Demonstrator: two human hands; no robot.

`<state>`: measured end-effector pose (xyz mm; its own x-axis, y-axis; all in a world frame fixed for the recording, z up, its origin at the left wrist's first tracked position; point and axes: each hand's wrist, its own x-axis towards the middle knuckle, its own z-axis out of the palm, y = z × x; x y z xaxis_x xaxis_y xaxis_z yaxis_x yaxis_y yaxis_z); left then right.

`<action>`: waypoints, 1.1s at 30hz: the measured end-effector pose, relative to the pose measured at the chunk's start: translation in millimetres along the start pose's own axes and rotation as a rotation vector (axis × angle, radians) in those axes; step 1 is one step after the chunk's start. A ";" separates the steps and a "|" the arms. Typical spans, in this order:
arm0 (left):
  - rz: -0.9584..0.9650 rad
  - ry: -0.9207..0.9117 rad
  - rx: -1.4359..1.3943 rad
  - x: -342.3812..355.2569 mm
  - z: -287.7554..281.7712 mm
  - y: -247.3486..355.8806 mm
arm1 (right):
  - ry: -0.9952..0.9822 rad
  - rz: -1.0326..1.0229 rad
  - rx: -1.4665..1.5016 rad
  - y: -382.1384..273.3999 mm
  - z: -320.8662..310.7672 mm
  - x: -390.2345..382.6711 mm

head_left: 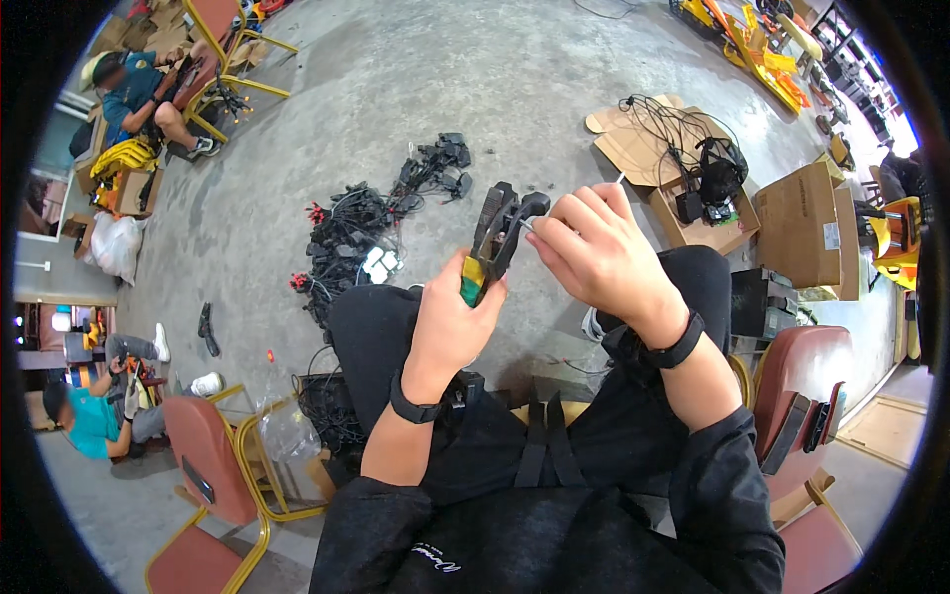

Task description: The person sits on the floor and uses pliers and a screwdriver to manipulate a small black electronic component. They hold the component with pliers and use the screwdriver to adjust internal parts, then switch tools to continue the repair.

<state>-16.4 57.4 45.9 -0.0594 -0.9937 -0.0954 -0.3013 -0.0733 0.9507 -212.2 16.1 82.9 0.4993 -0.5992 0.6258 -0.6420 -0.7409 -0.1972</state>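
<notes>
My left hand grips a black jawed tool with a yellow and green section, held upright above my lap. My right hand is closed beside the tool's upper end, its fingers pinching a thin pale piece that reaches the tool; whether it is a wire or a strip I cannot tell. A thin white stick-like end shows beyond the right fingers. A tangled pile of black devices and cables lies on the concrete floor ahead.
An open cardboard box holds cables, beside a large carton. Brown chairs with gold frames stand at both sides. Two other people sit at the left with items in their hands. Yellow parts lie at the back right.
</notes>
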 end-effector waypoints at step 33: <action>0.132 0.114 0.000 -1.3 -0.6 -3.7 | -0.210 0.742 1.131 -6.6 7.2 -3.3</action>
<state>-14.6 59.0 42.7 0.0102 -0.9978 0.0648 -0.2976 0.0589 0.9529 -205.4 20.8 76.7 0.3928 -0.9196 -0.0014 -0.0241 -0.0088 -0.9997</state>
